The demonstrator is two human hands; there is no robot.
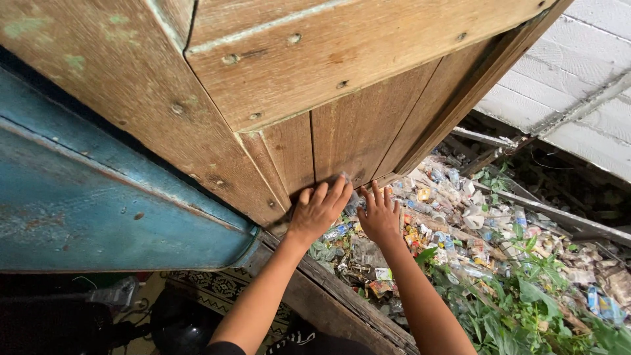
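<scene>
— Where the view drops past the sill, what fills it?

— Mostly a weathered wooden shutter (342, 85), plank-built with a nailed cross brace, swung outward. At left sits a blue painted wall panel (98, 210), worn and scratched. Upper right shows a white corrugated roof (591, 72). Below lies ground covered in a litter heap (453, 217) of wrappers and plastic bottles, with green weeds (526, 296) growing through it at lower right. A wooden sill beam (342, 302) runs diagonally under the arms, and a patterned mat (217, 289) shows inside at the bottom.

— And the hands?

— Both reach out to the shutter's lower edge. The left hand (320, 209) lies flat against the planks, fingers (336, 192) together and extended, pressing the wood near the bottom corner rather than closing round anything. The right hand (380, 213) is just beside it, fingers spread, tips at the bottom rim of the shutter.

— So each grip is loose?

— Open, both of them. Neither holds an object; the left palm touches the boards, the right fingertips meet the edge. Whether the right ones curl under the rim I cannot tell.

— Where's the shutter relative to them?

— Directly above and ahead, its lower edge at the fingertips.
</scene>
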